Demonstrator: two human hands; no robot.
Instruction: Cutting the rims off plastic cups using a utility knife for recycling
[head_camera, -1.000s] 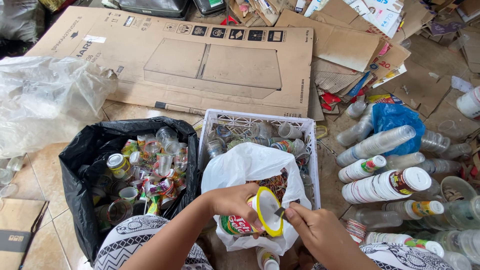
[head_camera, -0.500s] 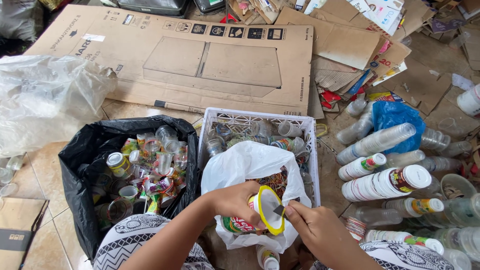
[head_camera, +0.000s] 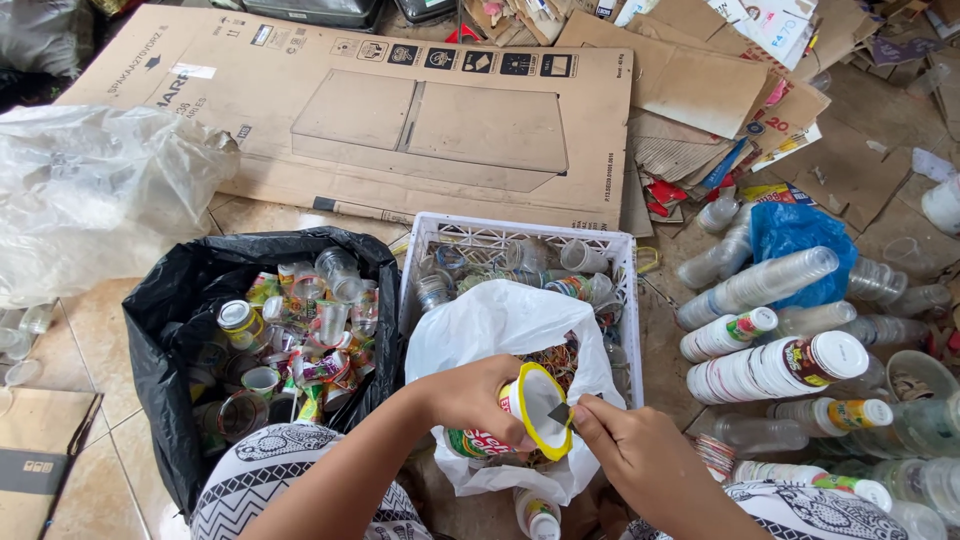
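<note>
A person sits on the floor and looks down at both hands. The left hand (head_camera: 470, 400) wraps around a small plastic cup (head_camera: 505, 425) with a yellow rim, holding it on its side just above a white bag (head_camera: 500, 320). The right hand (head_camera: 635, 455) pinches a small dark blade (head_camera: 558, 413) between thumb and fingertips, its tip touching the foil lid (head_camera: 540, 408) at the cup's mouth. The cup looks light and thin-walled, likely to buckle if squeezed hard; it is best held around its body, as here, with the rim left free. The lid looks thin and easy to tear. Beyond the hands, the white bag rests in a white crate (head_camera: 520, 240) of clear cups. Left of the hands, a black bag (head_camera: 170, 300) holds more cups. To the right lie stacked cups (head_camera: 775, 365) and bottles (head_camera: 920, 425). Flattened cardboard (head_camera: 400, 110) lies farther off.
</note>
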